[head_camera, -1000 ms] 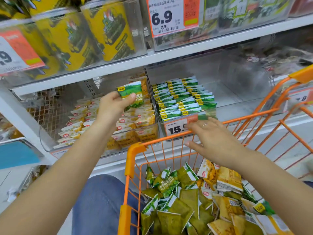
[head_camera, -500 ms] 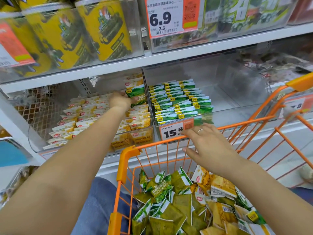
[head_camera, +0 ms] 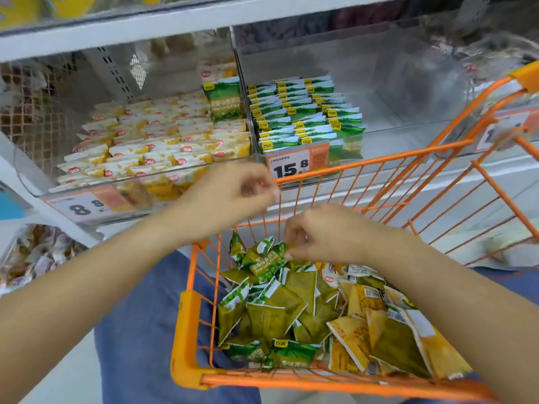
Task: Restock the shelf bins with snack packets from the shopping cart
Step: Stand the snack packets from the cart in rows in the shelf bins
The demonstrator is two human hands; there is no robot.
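Snack packets are drawn from an orange shopping cart in front of clear shelf bins.

The right hand is seen low over the cart's far left corner, its fingertips pinched on the edge of a green packet atop the heap of green and yellow packets. The left hand is held loosely curled and blurred above the cart's far rim; whether anything is gripped in it cannot be told. In the left bin, filled with rows of yellow-and-white packets, one green packet is stood upright at the far right. Neat rows of green packets are kept in the left part of the right bin, behind a price tag marked 15.8.
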